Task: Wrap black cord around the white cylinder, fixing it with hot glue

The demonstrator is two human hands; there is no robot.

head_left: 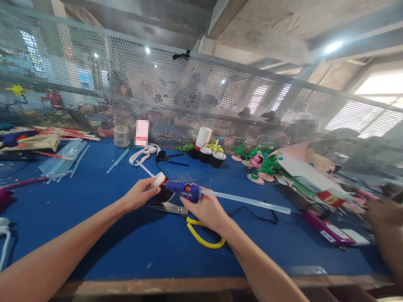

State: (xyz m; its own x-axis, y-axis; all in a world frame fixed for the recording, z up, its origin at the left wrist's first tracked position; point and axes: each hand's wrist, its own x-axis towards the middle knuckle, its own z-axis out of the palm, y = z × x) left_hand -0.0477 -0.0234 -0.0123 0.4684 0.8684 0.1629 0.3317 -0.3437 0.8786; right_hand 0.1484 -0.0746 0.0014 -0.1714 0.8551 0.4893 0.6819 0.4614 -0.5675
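My left hand [141, 194] is closed, pinching a small white piece with a red edge [160, 179]. A white ribbon [145, 168] runs from the back of the table down to that piece. In my right hand [208, 206] is a blue hot glue gun [179, 187], its nozzle close against the white piece. A long clear glue stick [248, 200] juts out of the gun's rear. Just below the nozzle sits a dark round thing [166, 195], partly hidden. Scissors with yellow handles [201, 239] lie on the table under my right hand, partly covered by it.
Loose glue sticks [64, 159] lie at the left beside a glass jar [121, 136]. Small black-and-white pots [217, 158] and green flower pieces [269, 167] stand at the back. Papers [311, 180] and a purple case [327, 228] lie at right, near another person's arm [385, 235].
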